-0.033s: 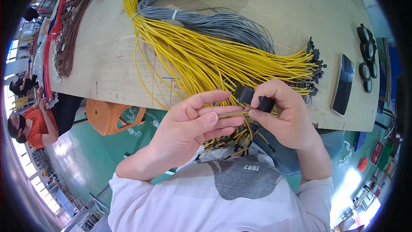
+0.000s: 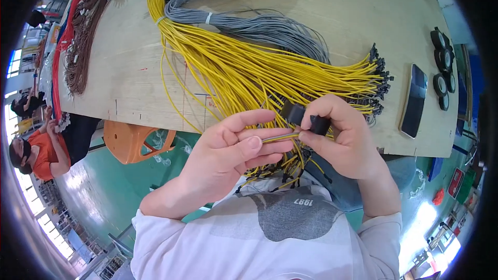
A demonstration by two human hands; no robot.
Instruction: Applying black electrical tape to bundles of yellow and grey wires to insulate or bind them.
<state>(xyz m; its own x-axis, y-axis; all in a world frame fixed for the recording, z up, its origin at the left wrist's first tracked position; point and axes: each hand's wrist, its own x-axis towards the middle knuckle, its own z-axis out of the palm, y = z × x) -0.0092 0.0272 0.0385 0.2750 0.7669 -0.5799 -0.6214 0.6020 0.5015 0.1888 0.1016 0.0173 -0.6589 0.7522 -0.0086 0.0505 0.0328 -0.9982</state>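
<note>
In front of my chest, my left hand (image 2: 231, 148) pinches a thin yellow cable and a grey cable (image 2: 277, 137) between thumb and fingers, its other fingers stretched out behind them. My right hand (image 2: 340, 137) grips a roll of black tape (image 2: 292, 113), partly covered by the curled index finger. The right thumb and fingertip meet at the cables, just right of the left fingers. What lies between those tips is too small to make out. Below and behind both hands hang several yellow cable ends (image 2: 293, 168) with black tips.
A large bundle of yellow cables (image 2: 233, 57) and a tied grey bundle (image 2: 259, 24) lie across the wooden table (image 2: 363, 5). To the right are a phone (image 2: 414, 101) and several black tape rolls (image 2: 443, 59). An orange stool (image 2: 122, 140) and a person in orange (image 2: 49, 153) are at left.
The view has shifted very slightly, so the table things sit a little further left. Both hands keep the same hold.
</note>
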